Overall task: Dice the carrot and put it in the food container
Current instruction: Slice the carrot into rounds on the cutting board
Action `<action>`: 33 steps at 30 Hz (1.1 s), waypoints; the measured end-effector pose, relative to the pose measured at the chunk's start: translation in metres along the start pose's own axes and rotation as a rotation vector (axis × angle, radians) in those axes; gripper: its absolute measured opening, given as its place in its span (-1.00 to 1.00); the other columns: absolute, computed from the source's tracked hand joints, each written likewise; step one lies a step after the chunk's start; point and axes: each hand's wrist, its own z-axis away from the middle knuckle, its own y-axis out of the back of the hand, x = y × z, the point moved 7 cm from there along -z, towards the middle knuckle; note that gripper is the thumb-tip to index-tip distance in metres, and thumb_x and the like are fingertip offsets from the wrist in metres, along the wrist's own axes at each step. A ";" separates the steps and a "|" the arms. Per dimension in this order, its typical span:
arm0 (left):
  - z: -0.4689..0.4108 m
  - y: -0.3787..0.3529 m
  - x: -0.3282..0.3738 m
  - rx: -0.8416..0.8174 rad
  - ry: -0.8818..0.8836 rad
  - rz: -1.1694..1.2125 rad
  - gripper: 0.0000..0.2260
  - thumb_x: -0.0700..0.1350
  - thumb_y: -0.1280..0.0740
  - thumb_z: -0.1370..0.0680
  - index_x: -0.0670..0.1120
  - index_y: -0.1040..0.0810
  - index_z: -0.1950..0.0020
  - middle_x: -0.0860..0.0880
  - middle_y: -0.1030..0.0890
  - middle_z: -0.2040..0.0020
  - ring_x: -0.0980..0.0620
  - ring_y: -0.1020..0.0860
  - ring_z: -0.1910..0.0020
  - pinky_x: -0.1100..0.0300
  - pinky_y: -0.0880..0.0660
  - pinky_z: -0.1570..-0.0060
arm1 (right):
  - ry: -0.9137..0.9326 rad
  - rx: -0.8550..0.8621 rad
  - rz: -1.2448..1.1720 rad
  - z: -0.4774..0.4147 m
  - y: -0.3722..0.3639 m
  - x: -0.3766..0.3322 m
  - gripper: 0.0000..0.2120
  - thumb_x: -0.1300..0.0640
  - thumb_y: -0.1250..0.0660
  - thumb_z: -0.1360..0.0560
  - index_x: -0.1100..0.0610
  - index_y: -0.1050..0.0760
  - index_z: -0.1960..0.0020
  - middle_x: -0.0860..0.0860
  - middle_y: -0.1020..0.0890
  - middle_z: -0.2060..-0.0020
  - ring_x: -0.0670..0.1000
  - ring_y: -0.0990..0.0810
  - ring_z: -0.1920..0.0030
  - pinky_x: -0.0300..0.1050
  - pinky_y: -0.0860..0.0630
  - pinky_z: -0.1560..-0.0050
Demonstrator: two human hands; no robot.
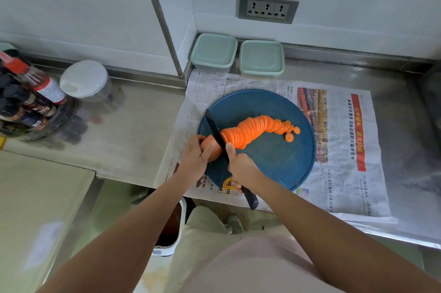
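Carrot (210, 147) first: I've got a short stub at the left edge of the blue cutting board (274, 156), with the left hand (194, 159) curled round it and pinning it down. The knife (216, 131) blade stands on the carrot just beside those fingers, tip pointing away. The right hand (241, 168) is wrapped round the handle, thumb up by the blade.

To the right, a long leaning row of slices (253, 129) fans across the board, with loose rounds (289, 137) at its far end. These are rounds, not dice, so I'd call the cutting well short of done.

The board lies on a newspaper (341, 149) spread over the steel table (133, 125). At the back wall sit a lidded container (214, 52) and a second container (261, 58), both closed and, as far as I can tell through the lids, empty.

Now the worries. The stub is short and round, so if it rolls, the blade meets fingertips. The board could skate on the paper under a hard push. Nudge the leaning row and rounds may roll off. And the lids are on, so a hand must come free before anything goes in.
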 end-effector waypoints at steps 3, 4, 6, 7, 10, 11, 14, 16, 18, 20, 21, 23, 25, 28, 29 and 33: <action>-0.001 -0.001 0.000 -0.012 -0.018 -0.007 -0.53 0.20 -0.17 -0.58 -0.11 -0.28 -0.32 -0.09 -0.42 -0.17 -0.01 -0.44 -0.13 0.10 -0.46 -0.10 | 0.099 0.007 -0.158 0.003 0.011 -0.001 -0.50 -0.26 0.07 -0.61 0.07 -0.31 0.27 0.05 -0.38 0.43 -0.01 -0.36 0.50 -0.14 -0.37 0.43; -0.002 -0.001 0.000 -0.019 -0.010 -0.008 -0.54 0.17 -0.20 -0.58 -0.11 -0.28 -0.33 -0.09 -0.42 -0.17 -0.02 -0.44 -0.13 0.09 -0.45 -0.10 | 0.134 0.010 -0.168 0.006 0.014 -0.001 -0.51 -0.26 0.04 -0.61 0.06 -0.30 0.30 0.05 -0.39 0.44 -0.01 -0.36 0.51 -0.15 -0.34 0.46; -0.003 0.000 0.002 -0.034 0.015 -0.004 -0.58 0.12 -0.21 -0.59 -0.11 -0.29 -0.33 -0.09 -0.44 -0.18 -0.03 -0.45 -0.16 0.04 -0.46 -0.16 | 0.187 0.011 -0.168 0.015 0.020 -0.001 -0.51 -0.26 0.02 -0.60 0.05 -0.31 0.32 0.03 -0.39 0.46 -0.02 -0.35 0.52 -0.17 -0.30 0.49; -0.004 0.000 0.002 -0.046 0.026 0.006 -0.58 0.12 -0.21 -0.59 -0.10 -0.29 -0.32 -0.09 -0.45 -0.18 -0.04 -0.46 -0.17 0.01 -0.47 -0.18 | 0.223 0.028 -0.147 0.019 0.022 -0.002 -0.51 -0.26 0.03 -0.60 0.05 -0.30 0.32 0.03 -0.39 0.47 -0.03 -0.35 0.51 -0.17 -0.30 0.48; -0.005 0.005 0.003 -0.081 0.031 0.061 -0.60 0.12 -0.21 -0.58 -0.10 -0.32 -0.30 -0.07 -0.48 -0.16 -0.03 -0.48 -0.16 0.00 -0.47 -0.20 | 0.261 0.055 -0.075 0.028 0.026 -0.006 -0.47 -0.26 0.09 -0.61 0.07 -0.30 0.32 0.05 -0.37 0.43 -0.05 -0.33 0.46 -0.14 -0.38 0.33; -0.004 0.006 0.003 -0.091 0.032 0.079 -0.60 0.12 -0.22 -0.58 -0.10 -0.33 -0.30 -0.06 -0.48 -0.14 -0.02 -0.48 -0.14 0.03 -0.47 -0.18 | 0.262 0.061 -0.035 0.032 0.026 -0.007 -0.45 -0.25 0.13 -0.61 0.11 -0.31 0.31 0.07 -0.35 0.41 -0.05 -0.33 0.45 -0.11 -0.43 0.25; -0.003 0.007 0.004 -0.101 0.036 0.108 -0.60 0.12 -0.24 -0.57 -0.11 -0.34 -0.28 -0.03 -0.46 -0.10 0.01 -0.47 -0.10 0.14 -0.43 -0.09 | 0.261 0.052 0.034 0.043 0.025 -0.008 -0.48 -0.14 0.16 -0.65 0.18 -0.39 0.13 0.08 -0.30 0.38 -0.05 -0.32 0.45 -0.05 -0.52 0.17; -0.004 0.008 0.004 -0.101 0.039 0.123 -0.59 0.13 -0.25 -0.56 -0.11 -0.35 -0.27 -0.03 -0.47 -0.09 0.01 -0.49 -0.09 0.15 -0.44 -0.08 | 0.290 0.042 0.055 0.051 0.026 -0.010 -0.57 -0.13 0.17 -0.65 0.01 -0.28 0.25 0.09 -0.29 0.38 -0.03 -0.35 0.41 0.03 -0.56 0.03; -0.003 0.008 0.005 -0.109 0.046 0.135 -0.59 0.13 -0.26 -0.55 -0.11 -0.35 -0.27 -0.02 -0.47 -0.09 0.02 -0.49 -0.09 0.14 -0.45 -0.09 | 0.303 0.056 0.028 0.051 0.029 -0.008 -0.71 -0.01 0.13 -0.68 -0.19 -0.18 0.17 0.09 -0.31 0.34 0.01 -0.39 0.35 0.07 -0.58 0.02; -0.003 0.008 0.004 -0.106 0.044 0.127 -0.59 0.13 -0.26 -0.56 -0.11 -0.35 -0.26 -0.01 -0.47 -0.08 0.02 -0.48 -0.08 0.15 -0.44 -0.09 | 0.284 0.078 -0.005 0.049 0.030 -0.003 -0.74 0.16 0.05 -0.68 -0.09 -0.25 -0.27 0.10 -0.33 0.27 -0.03 -0.36 0.35 -0.11 -0.52 0.27; -0.003 0.009 0.005 -0.102 0.044 0.118 -0.59 0.13 -0.26 -0.56 -0.11 -0.35 -0.26 -0.01 -0.47 -0.08 0.02 -0.48 -0.08 0.15 -0.44 -0.08 | 0.273 0.082 0.012 0.049 0.029 -0.002 -0.68 0.18 0.04 -0.67 0.01 -0.17 -0.40 0.09 -0.33 0.27 -0.04 -0.35 0.34 -0.16 -0.48 0.32; -0.003 0.009 0.005 -0.092 0.050 0.111 -0.59 0.12 -0.27 -0.55 -0.11 -0.35 -0.26 -0.02 -0.47 -0.08 0.02 -0.48 -0.07 0.13 -0.45 -0.10 | 0.309 0.058 0.070 0.050 0.026 -0.003 -0.82 0.08 0.07 -0.68 -0.07 -0.28 -0.17 0.07 -0.32 0.33 0.00 -0.37 0.33 -0.09 -0.52 0.24; -0.004 0.010 0.005 -0.076 0.064 0.124 -0.59 0.10 -0.30 -0.54 -0.12 -0.37 -0.27 -0.04 -0.49 -0.10 0.00 -0.49 -0.09 0.08 -0.46 -0.16 | 0.306 0.065 0.082 0.051 0.027 -0.003 -0.77 0.05 0.08 -0.69 -0.11 -0.33 -0.14 0.08 -0.32 0.33 0.02 -0.39 0.31 -0.08 -0.53 0.21; -0.007 0.013 0.003 -0.057 0.089 0.134 -0.58 0.09 -0.36 -0.52 -0.12 -0.40 -0.26 -0.07 -0.52 -0.12 -0.04 -0.51 -0.11 0.01 -0.47 -0.20 | 0.271 0.105 0.040 0.048 0.026 0.001 -0.50 0.22 0.01 -0.66 0.15 0.08 -0.55 0.03 -0.25 0.33 -0.05 -0.37 0.31 -0.26 -0.30 0.37; -0.007 0.014 0.003 -0.060 0.094 0.143 -0.59 0.07 -0.37 -0.51 -0.12 -0.41 -0.24 -0.08 -0.53 -0.12 -0.05 -0.51 -0.11 0.02 -0.47 -0.18 | 0.262 0.101 0.062 0.046 0.024 0.002 -0.50 0.22 0.01 -0.66 0.17 0.09 -0.55 0.02 -0.24 0.33 -0.09 -0.33 0.35 -0.28 -0.26 0.42; -0.007 0.015 0.002 -0.055 0.079 0.198 -0.64 -0.02 -0.40 -0.51 -0.14 -0.43 -0.21 -0.08 -0.53 -0.08 -0.04 -0.52 -0.09 0.15 -0.44 -0.03 | 0.294 0.109 0.219 0.052 0.020 -0.003 -0.58 0.09 0.11 -0.69 0.17 -0.08 -0.52 0.02 -0.25 0.35 -0.10 -0.31 0.41 -0.30 -0.26 0.45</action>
